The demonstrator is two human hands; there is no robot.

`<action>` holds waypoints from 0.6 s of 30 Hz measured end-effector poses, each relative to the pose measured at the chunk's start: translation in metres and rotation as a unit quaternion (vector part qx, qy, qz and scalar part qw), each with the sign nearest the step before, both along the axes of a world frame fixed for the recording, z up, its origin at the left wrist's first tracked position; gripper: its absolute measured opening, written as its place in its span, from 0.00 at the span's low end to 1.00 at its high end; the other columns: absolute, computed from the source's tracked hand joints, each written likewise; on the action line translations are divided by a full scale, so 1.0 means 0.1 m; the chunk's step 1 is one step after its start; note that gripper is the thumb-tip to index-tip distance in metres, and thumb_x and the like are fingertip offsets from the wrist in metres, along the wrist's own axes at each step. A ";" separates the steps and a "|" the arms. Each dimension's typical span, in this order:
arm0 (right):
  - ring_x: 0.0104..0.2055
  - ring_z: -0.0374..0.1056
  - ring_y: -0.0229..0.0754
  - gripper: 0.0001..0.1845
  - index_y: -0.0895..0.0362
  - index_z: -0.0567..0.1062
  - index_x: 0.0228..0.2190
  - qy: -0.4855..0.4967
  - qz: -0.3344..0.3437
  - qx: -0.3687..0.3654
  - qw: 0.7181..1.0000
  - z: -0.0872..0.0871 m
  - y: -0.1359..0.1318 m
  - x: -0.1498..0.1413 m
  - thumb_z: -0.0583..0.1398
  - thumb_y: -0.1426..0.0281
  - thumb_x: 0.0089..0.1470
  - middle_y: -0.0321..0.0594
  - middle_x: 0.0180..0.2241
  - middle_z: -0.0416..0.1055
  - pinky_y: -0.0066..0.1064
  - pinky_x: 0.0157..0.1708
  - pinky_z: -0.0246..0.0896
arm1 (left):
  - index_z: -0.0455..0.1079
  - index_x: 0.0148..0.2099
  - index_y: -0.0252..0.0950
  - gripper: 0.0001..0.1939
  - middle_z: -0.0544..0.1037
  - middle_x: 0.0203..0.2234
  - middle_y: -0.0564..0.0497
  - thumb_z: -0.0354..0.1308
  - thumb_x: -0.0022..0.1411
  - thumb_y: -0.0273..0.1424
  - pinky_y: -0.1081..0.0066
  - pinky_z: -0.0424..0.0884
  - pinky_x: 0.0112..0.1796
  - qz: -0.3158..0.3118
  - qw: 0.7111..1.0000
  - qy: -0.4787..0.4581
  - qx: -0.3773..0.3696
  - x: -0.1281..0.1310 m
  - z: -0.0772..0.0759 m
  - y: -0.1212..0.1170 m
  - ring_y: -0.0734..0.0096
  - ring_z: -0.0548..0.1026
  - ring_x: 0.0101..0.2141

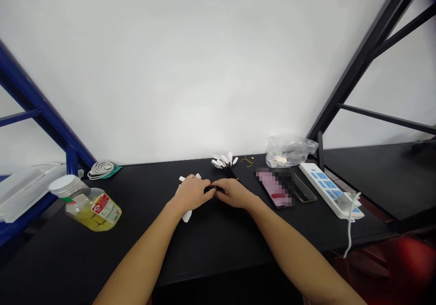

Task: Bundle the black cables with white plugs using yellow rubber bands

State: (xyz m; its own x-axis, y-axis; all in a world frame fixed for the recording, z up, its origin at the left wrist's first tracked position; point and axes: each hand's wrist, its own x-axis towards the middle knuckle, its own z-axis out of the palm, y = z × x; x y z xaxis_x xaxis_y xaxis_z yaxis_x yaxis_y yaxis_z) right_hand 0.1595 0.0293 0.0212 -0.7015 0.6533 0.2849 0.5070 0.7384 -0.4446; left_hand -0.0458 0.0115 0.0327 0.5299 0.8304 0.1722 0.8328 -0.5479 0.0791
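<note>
Between my two hands runs a bundle of thin black cables (211,188). My left hand (192,193) is closed around its left part, and white plug ends (186,216) stick out beneath and behind that hand. My right hand (234,192) pinches the bundle close by, its thumb and fingertips nearly touching those of the left. Just behind the right hand lies a second bundle of black cables (231,170), its white ends (225,160) fanned toward the wall and a yellow tie around it. Fingers cover much of the held bundle.
Loose yellow ties (247,161) lie near the wall. To the right are a pink-screened phone (274,187), a dark phone (304,190), a plastic bag (289,149) and a power strip (329,187). A jar (93,209) and a coiled white cable (101,169) sit left.
</note>
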 end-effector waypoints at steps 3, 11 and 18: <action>0.37 0.73 0.43 0.14 0.57 0.78 0.41 -0.011 -0.026 0.024 0.999 0.02 -0.02 -0.02 0.58 0.75 0.54 0.42 0.37 0.79 0.29 0.35 0.58 | 0.71 0.36 0.38 0.23 0.80 0.30 0.49 0.42 0.72 0.46 0.60 0.64 0.44 -0.002 1.000 -0.010 -0.011 0.00 0.01 0.00 0.60 0.77 0.34; 0.34 0.70 0.42 0.14 0.58 0.78 0.38 0.007 -0.031 0.017 0.999 0.03 -0.03 -0.03 0.56 0.78 0.51 0.41 0.34 0.78 0.29 0.34 0.56 | 0.71 0.37 0.39 0.21 0.80 0.30 0.49 0.46 0.71 0.48 0.61 0.64 0.43 -0.001 1.000 -0.023 -0.018 0.00 0.02 -0.02 0.61 0.77 0.34; 0.37 0.71 0.42 0.15 0.58 0.77 0.38 0.070 -0.026 -0.009 0.997 -0.01 0.02 0.02 0.55 0.80 0.49 0.41 0.36 0.77 0.30 0.40 0.62 | 0.72 0.44 0.39 0.17 0.81 0.34 0.48 0.48 0.71 0.44 0.60 0.65 0.45 -0.007 0.999 -0.046 -0.008 -0.01 -0.03 0.00 0.59 0.78 0.38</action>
State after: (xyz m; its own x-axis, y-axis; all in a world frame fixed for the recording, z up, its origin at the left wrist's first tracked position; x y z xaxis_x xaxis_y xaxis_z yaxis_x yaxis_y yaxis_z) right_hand 0.1610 0.0317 0.0206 -0.6204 0.6944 0.3645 0.4773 0.7031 -0.5271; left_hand -0.0465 0.0119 0.0294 0.5242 0.8260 0.2072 0.8138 -0.5576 0.1639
